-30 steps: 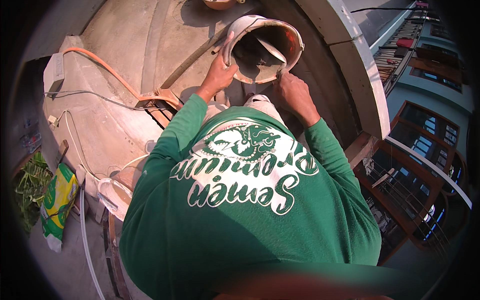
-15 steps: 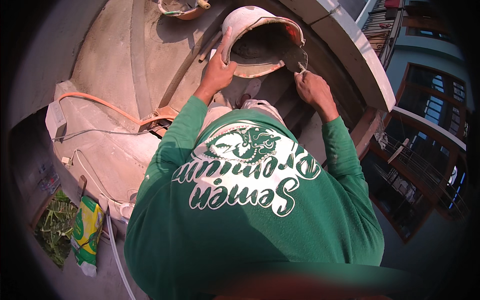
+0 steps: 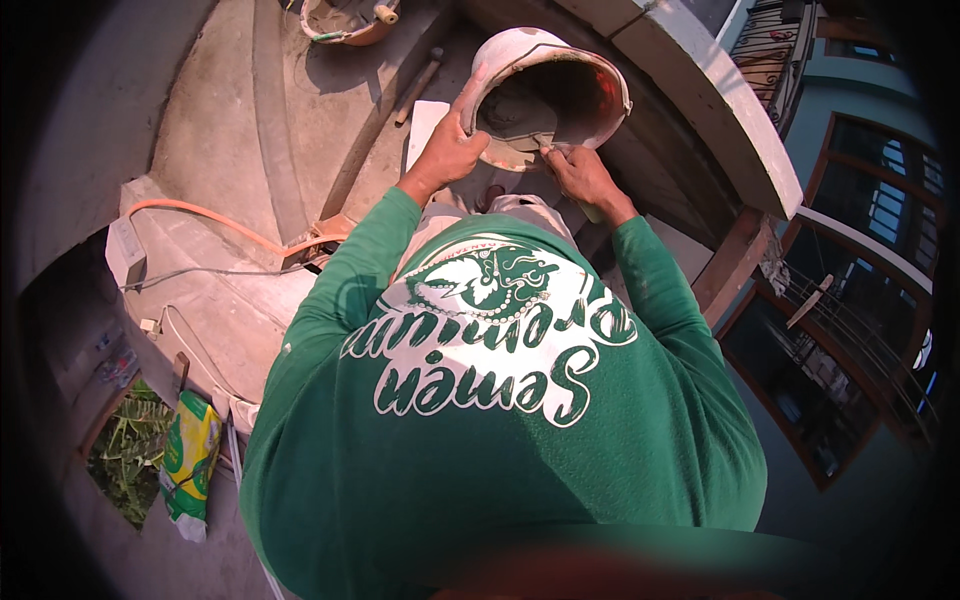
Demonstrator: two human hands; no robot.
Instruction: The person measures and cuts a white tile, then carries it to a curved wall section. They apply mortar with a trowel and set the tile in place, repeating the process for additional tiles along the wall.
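A pale plastic bucket (image 3: 505, 48) is tipped on its side over the concrete step, its opening facing me, with grey wet mortar (image 3: 515, 110) inside. My left hand (image 3: 455, 150) is closed on the bucket's left rim, fingers reaching up along its outer wall. In my right hand (image 3: 575, 172), fingers wrapped round its handle, is a trowel (image 3: 538, 140) reaching into the lower part of the opening; much of its blade is hard to make out against the mortar.
An orange bowl with mortar (image 3: 362, 35) and a wooden-handled tool (image 3: 418, 88) lie above left. An orange hose (image 3: 215, 221) and cables cross the left ledge beside a junction box (image 3: 124, 250). A yellow-green sack (image 3: 190, 460) is lower left. A concrete parapet (image 3: 720, 100) curves along the right.
My right hand and the trowel have moved from the bucket's right rim leftward into its lower opening. The bucket has shifted slightly right in view, my left hand still on it.
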